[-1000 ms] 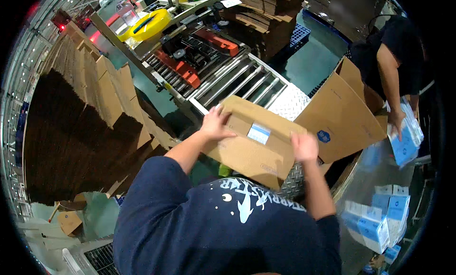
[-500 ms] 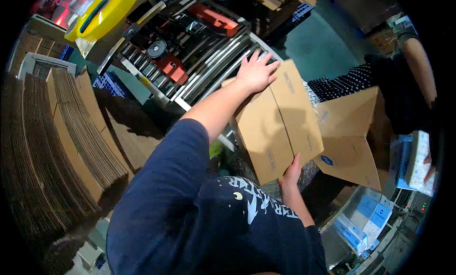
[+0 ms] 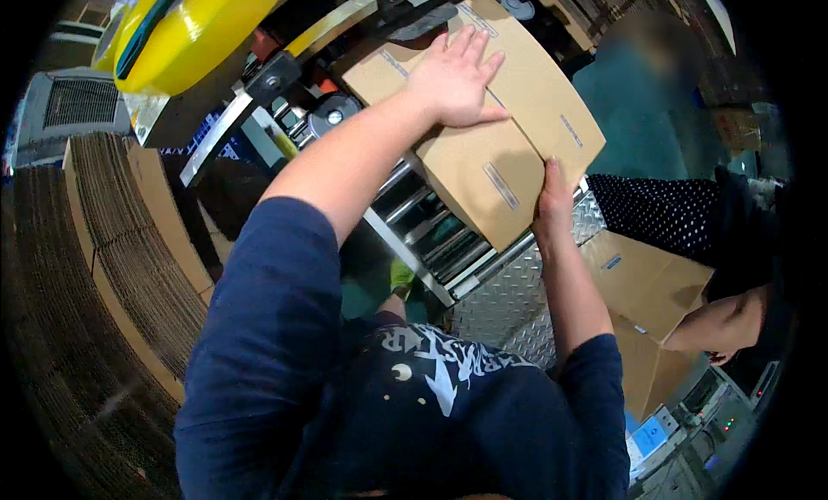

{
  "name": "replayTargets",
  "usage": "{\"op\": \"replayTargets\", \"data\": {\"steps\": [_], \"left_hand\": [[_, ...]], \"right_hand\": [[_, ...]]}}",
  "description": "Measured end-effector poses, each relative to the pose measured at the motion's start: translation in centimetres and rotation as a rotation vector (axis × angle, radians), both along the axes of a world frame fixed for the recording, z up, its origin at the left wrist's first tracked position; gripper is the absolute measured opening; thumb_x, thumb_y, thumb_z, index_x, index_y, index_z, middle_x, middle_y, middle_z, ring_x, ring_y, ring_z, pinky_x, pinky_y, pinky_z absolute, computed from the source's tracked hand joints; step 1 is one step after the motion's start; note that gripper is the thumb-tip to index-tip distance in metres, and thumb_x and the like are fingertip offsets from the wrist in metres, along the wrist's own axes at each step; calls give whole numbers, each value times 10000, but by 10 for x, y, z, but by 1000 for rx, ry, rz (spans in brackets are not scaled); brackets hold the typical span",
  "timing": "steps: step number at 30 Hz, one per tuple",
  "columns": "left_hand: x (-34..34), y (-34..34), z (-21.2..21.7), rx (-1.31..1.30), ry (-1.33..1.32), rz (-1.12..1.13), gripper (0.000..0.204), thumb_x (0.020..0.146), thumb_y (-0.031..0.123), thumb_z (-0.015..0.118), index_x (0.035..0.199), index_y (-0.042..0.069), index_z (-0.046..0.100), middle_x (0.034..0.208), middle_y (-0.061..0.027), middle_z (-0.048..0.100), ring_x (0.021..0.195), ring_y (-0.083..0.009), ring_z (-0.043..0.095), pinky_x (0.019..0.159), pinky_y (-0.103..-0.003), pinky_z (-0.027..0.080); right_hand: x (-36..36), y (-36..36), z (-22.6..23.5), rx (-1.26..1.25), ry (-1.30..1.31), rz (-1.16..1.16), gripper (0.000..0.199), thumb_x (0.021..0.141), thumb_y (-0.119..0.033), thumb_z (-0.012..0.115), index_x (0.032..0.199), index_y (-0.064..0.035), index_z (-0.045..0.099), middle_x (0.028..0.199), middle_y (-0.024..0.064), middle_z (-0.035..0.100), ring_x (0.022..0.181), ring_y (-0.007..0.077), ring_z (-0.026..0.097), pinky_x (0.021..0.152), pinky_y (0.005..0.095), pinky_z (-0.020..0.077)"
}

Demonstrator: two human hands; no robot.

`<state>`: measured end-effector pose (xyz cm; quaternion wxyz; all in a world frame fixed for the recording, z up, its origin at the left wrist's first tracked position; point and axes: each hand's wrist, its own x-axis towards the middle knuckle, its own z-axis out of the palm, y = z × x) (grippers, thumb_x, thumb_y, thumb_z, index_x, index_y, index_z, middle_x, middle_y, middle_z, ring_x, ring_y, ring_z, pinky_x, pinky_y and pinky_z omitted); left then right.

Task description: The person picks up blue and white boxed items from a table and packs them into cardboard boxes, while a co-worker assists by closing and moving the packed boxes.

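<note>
A closed brown cardboard box (image 3: 509,129) lies on the metal roller conveyor (image 3: 423,224) in front of me. My left hand (image 3: 455,77) presses flat on the box's top, fingers spread. My right hand (image 3: 552,208) grips the box's near right edge. The box's far end sits under the tape machine's head (image 3: 405,8).
A big yellow tape roll (image 3: 185,21) hangs at the upper left. Stacks of flat cardboard (image 3: 103,267) fill the left side. A co-worker's hand (image 3: 720,327) rests by an open brown box (image 3: 647,301) on the right, beside a checker-plate ledge (image 3: 504,306).
The box has gone from tilted in my hands to lying flat on the rollers, pushed forward toward the tape machine. My left hand now presses on its top.
</note>
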<state>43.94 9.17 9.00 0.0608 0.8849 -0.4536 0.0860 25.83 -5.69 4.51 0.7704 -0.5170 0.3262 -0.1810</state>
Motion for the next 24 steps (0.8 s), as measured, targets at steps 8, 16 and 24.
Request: {"op": "replayTargets", "data": {"steps": [8, 16, 24], "left_hand": [[-94, 30, 22, 140, 242, -22, 785, 750, 484, 560, 1342, 42, 295, 1412, -199, 222, 1320, -324, 202, 1046, -515, 175], [-43, 54, 24, 226, 253, 330, 838, 693, 332, 671, 1373, 135, 223, 1445, -133, 170, 1334, -318, 152, 1037, -511, 212], [-203, 150, -24, -89, 379, 325, 860, 642, 343, 727, 1326, 38, 305, 1384, -290, 184, 1289, -457, 140, 1044, -501, 193]], "right_hand": [[75, 32, -1, -17, -84, 132, 779, 854, -112, 558, 1400, -200, 10, 1280, 128, 398, 1134, 237, 418, 908, 403, 383], [-159, 82, -66, -129, 331, 841, 274, 875, -311, 476, 1045, -100, 523, 852, 64, 564, 706, 178, 539, 593, 312, 445], [-515, 62, -149, -620, 588, 1604, 385, 784, -354, 533, 1019, -59, 608, 930, 177, 623, 818, 304, 595, 706, 414, 456]]}}
